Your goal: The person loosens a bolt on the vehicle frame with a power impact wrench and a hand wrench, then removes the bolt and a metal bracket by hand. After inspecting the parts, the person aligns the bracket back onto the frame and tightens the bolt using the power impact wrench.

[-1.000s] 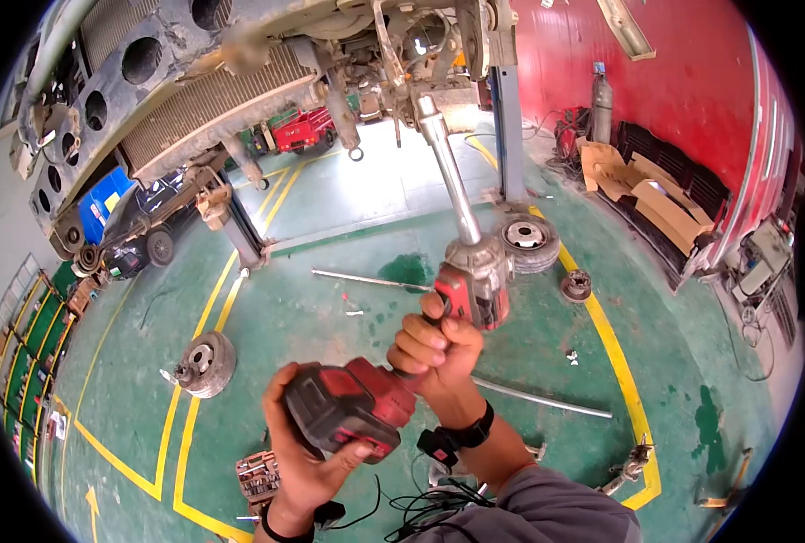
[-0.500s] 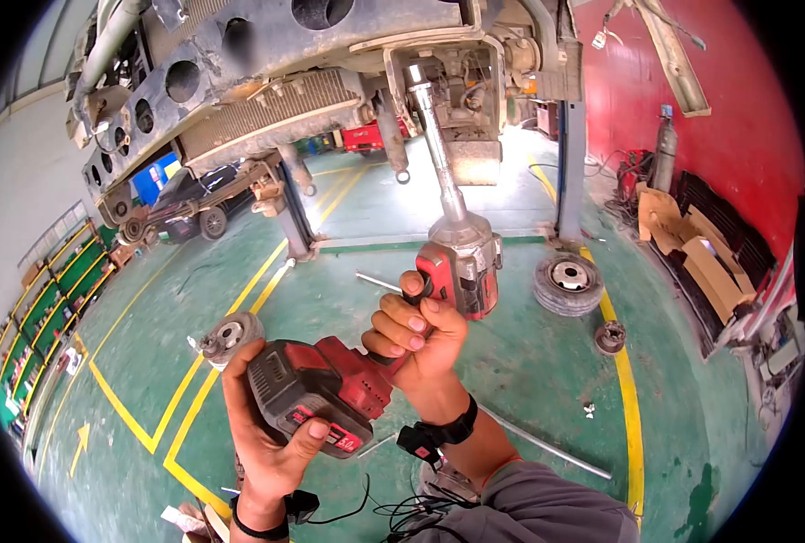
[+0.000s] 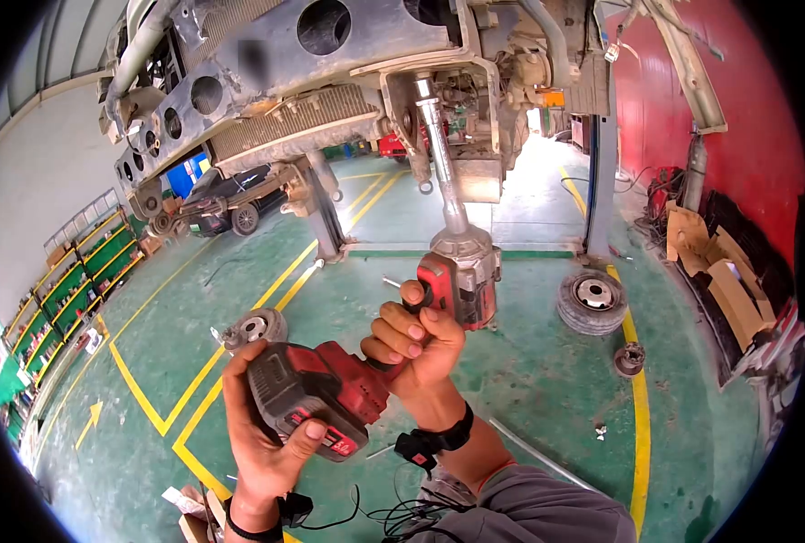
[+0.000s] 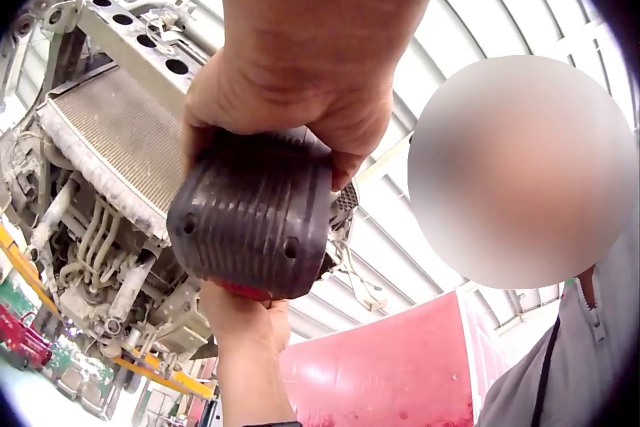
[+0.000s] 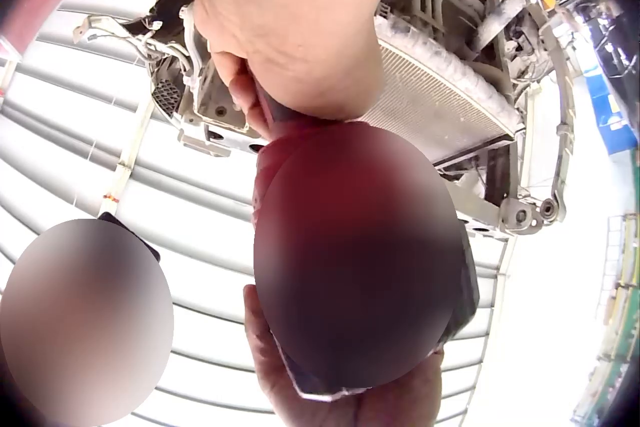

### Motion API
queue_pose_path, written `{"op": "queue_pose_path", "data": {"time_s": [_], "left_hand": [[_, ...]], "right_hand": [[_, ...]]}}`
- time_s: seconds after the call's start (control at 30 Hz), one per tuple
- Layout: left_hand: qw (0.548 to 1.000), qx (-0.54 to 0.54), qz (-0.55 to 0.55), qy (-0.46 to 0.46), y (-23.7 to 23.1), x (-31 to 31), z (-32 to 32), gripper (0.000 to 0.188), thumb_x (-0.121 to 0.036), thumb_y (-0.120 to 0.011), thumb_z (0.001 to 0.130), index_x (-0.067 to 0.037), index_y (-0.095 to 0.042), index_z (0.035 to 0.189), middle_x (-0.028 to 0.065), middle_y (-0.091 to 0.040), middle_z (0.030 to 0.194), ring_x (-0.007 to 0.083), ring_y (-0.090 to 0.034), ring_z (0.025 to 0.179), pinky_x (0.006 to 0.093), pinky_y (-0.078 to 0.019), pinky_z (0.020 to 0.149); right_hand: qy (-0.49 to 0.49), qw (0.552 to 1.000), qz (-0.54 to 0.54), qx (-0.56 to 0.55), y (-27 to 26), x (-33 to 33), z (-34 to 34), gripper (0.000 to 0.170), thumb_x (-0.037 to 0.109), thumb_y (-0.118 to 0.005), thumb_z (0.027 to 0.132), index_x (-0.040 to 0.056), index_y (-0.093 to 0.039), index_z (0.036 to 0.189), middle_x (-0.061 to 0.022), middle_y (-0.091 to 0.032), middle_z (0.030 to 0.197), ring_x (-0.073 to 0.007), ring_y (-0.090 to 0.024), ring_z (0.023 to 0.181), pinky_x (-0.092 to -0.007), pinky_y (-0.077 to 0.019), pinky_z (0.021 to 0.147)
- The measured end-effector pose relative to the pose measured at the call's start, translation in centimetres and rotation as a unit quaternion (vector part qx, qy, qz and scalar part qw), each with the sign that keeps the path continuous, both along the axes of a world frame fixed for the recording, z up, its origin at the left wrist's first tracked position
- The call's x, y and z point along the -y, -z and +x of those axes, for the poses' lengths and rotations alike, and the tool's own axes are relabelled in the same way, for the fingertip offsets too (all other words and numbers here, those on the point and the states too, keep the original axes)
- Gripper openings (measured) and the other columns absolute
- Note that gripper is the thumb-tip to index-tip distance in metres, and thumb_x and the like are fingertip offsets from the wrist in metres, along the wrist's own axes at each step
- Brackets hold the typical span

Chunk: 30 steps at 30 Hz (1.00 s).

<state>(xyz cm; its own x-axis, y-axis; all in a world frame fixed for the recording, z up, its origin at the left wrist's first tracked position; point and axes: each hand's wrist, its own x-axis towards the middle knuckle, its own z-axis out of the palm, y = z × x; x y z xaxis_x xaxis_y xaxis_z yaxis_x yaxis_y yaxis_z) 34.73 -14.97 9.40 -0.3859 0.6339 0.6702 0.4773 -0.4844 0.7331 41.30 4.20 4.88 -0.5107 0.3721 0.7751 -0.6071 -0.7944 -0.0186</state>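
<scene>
A red and black cordless impact wrench [image 3: 330, 380] points upward in the head view. My right hand [image 3: 421, 348] grips its handle, index finger by the trigger. From below, my left hand [image 3: 271, 443] holds the battery [image 4: 250, 222], thumb on its near side and fingers around the back. A long chrome extension [image 3: 442, 163] rises from the wrench's head to a socket [image 3: 425, 90]. That socket overlaps a bracket [image 3: 384, 72] beneath the raised vehicle's frame [image 3: 276, 68]. A blur covers much of the wrench's base in the right wrist view.
Wheels lie on the green floor, one at the right [image 3: 593, 303] and one at the left [image 3: 262, 328]. A metal bar [image 3: 547, 457] lies near my right forearm. Lift posts [image 3: 602, 190] flank the vehicle. Cardboard [image 3: 737, 299] leans by the red wall. Loose black cables [image 3: 412, 516] hang before me.
The head view has shifted, showing more of the frame overhead. The socket has come up to the bracket under the frame. Both hands keep their hold on the impact wrench.
</scene>
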Motion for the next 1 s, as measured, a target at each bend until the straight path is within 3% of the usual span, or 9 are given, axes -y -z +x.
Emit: {"op": "queue_pose_path", "data": {"time_s": [0.27,0.4,0.47,0.53,0.63,0.7,0.8,0.83,1.0], "left_hand": [[1.000,-0.002,-0.009,-0.023,-1.2,0.5,0.0,0.090,-0.032,-0.082,0.073,0.000,-0.029,0.138,0.0111,-0.051,0.119,0.0194,-0.054,0.106,0.0323,-0.0437,0.094],[0.999,0.012,0.010,-0.037,0.1,-0.4,-1.3,0.084,-0.036,-0.079,0.076,0.002,-0.033,0.136,0.0107,-0.051,0.121,0.0197,-0.053,0.108,0.0330,-0.0418,0.096],[0.995,0.100,-0.008,0.008,1.7,-1.3,-2.9,0.079,-0.032,-0.077,0.078,0.003,-0.035,0.135,0.0102,-0.052,0.122,0.0193,-0.052,0.110,0.0333,-0.0397,0.098],[0.992,0.118,-0.029,0.043,2.1,-2.5,-4.1,0.074,-0.029,-0.075,0.081,0.003,-0.036,0.136,0.0095,-0.054,0.124,0.0192,-0.051,0.113,0.0335,-0.0388,0.100],[0.988,0.140,-0.018,0.057,2.5,-4.9,-7.0,0.066,-0.026,-0.072,0.084,0.004,-0.041,0.133,0.0087,-0.055,0.123,0.0188,-0.053,0.110,0.0336,-0.0400,0.098],[0.973,0.223,-0.022,0.058,2.1,-6.0,-8.6,0.057,-0.024,-0.071,0.085,0.003,-0.047,0.128,0.0076,-0.059,0.119,0.0182,-0.056,0.106,0.0332,-0.0417,0.096],[0.973,0.216,-0.026,0.084,1.2,-6.3,-9.5,0.051,-0.023,-0.070,0.085,0.003,-0.051,0.125,0.0068,-0.061,0.113,0.0180,-0.058,0.103,0.0330,-0.0434,0.094],[0.983,0.173,-0.035,0.049,1.4,-5.8,-9.0,0.051,-0.027,-0.066,0.088,0.000,-0.049,0.128,0.0062,-0.060,0.118,0.0182,-0.057,0.107,0.0344,-0.0438,0.095],[0.981,0.173,0.052,0.065,2.4,-3.8,-4.8,0.067,-0.027,-0.073,0.078,0.000,-0.044,0.131,0.0084,-0.059,0.119,0.0211,-0.058,0.107,0.0343,-0.0441,0.095]], "right_hand": [[0.001,1.000,-0.015,0.001,-0.7,0.8,-0.1,0.012,0.020,-0.054,0.089,0.0148,-0.054,0.100,0.0071,-0.045,0.066,-0.0040,-0.040,0.052,-0.0241,-0.0355,0.056],[0.068,0.997,-0.025,0.035,-0.8,0.9,0.0,0.013,0.018,-0.053,0.087,0.0139,-0.053,0.099,0.0057,-0.045,0.066,-0.0058,-0.040,0.052,-0.0260,-0.0352,0.057],[0.107,0.993,-0.024,0.049,-0.9,0.5,-0.3,0.013,0.017,-0.053,0.086,0.0133,-0.052,0.099,0.0052,-0.045,0.066,-0.0067,-0.040,0.052,-0.0272,-0.0352,0.057],[0.180,0.981,-0.030,0.064,-0.8,0.1,-1.3,0.014,0.014,-0.052,0.085,0.0121,-0.051,0.098,0.0043,-0.045,0.066,-0.0083,-0.040,0.052,-0.0296,-0.0355,0.058],[0.193,0.979,-0.017,0.058,-0.2,-0.8,-3.7,0.015,0.013,-0.052,0.084,0.0112,-0.049,0.099,0.0020,-0.043,0.067,-0.0104,-0.041,0.056,-0.0311,-0.0354,0.060],[0.211,0.975,-0.011,0.065,-0.1,-0.8,-5.3,0.016,0.012,-0.053,0.084,0.0110,-0.047,0.098,0.0005,-0.042,0.068,-0.0120,-0.042,0.060,-0.0316,-0.0352,0.063],[0.221,0.975,-0.008,0.027,-0.1,-0.9,-6.2,0.018,0.012,-0.054,0.085,0.0086,-0.048,0.102,-0.0003,-0.043,0.069,-0.0123,-0.042,0.062,-0.0327,-0.0358,0.065],[0.205,0.978,-0.008,0.036,0.1,-0.9,-5.7,0.016,0.014,-0.054,0.085,0.0097,-0.048,0.099,0.0004,-0.043,0.069,-0.0117,-0.042,0.061,-0.0326,-0.0356,0.064],[0.136,0.989,-0.019,0.049,-1.0,0.8,-2.9,0.009,0.014,-0.054,0.084,0.0138,-0.047,0.089,0.0040,-0.044,0.066,-0.0090,-0.041,0.054,-0.0300,-0.0355,0.059]]}}
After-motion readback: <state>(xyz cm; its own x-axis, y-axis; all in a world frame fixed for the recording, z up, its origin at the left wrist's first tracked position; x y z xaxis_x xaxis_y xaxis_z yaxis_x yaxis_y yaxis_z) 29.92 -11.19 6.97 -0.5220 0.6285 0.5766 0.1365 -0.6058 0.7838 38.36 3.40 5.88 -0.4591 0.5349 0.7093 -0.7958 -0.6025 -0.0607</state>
